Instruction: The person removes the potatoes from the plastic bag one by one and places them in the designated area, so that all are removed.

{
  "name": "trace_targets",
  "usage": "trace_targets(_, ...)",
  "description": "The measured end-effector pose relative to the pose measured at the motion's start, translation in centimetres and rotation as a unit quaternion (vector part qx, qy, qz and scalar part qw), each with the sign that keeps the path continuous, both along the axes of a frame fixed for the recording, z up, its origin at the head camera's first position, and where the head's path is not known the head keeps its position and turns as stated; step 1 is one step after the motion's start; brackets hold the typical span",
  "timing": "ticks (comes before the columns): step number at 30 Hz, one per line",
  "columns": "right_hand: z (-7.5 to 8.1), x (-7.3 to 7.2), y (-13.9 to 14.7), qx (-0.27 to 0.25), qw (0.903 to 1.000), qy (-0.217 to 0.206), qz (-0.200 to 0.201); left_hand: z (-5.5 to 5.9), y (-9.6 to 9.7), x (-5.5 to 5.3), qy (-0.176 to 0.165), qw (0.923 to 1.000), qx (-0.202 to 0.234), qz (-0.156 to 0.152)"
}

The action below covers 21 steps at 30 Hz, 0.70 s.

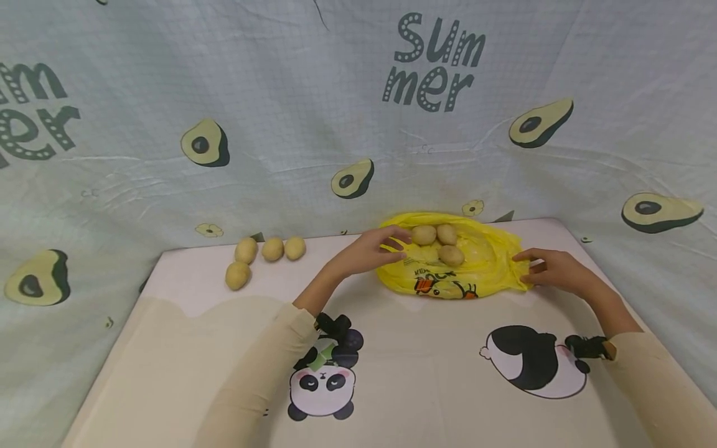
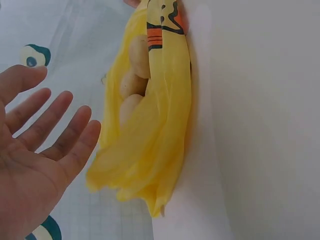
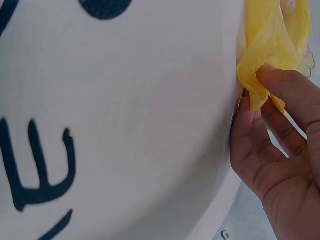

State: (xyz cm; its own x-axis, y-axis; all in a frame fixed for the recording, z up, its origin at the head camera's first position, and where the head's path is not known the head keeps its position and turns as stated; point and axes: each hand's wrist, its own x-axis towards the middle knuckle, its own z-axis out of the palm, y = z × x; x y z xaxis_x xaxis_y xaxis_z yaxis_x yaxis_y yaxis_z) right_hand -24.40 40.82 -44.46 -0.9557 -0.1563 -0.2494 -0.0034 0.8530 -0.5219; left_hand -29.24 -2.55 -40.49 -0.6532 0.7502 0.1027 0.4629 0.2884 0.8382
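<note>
A yellow plastic bag (image 1: 476,283) with a printed cartoon lies at the back right of the table. Three potatoes (image 1: 424,235) sit within its yellow film, and the left wrist view shows them (image 2: 133,82) between its folds. My left hand (image 1: 372,250) is by the bag's left end, fingers spread and relaxed, holding nothing; in its wrist view the hand (image 2: 45,145) is apart from the bag. At the bag's right end, my right hand (image 1: 554,270) pinches a gathered corner of the plastic between thumb and fingers (image 3: 287,82).
Several loose potatoes (image 1: 272,249) lie at the back left of the table (image 1: 414,398), which has panda prints. A pale curtain (image 1: 280,93) with avocado prints hangs right behind the table's back edge and along its sides.
</note>
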Motion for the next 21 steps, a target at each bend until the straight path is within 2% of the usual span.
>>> trace_targets(7,0.1,0.0,-0.2,0.002,1.0000,-0.002,-0.002,0.4,2.3,-0.9,-0.001,0.9995,-0.032,-0.009)
trace_targets(13,-0.1,0.0,-0.2,0.003,1.0000,0.004,0.001,0.7,4.0,-1.7,-0.031,0.9978,-0.048,-0.032)
trace_targets(21,-0.1,0.0,-0.1,-0.004,1.0000,0.000,0.002,0.5,6.2,-3.2,-0.037,0.9933,-0.090,-0.062)
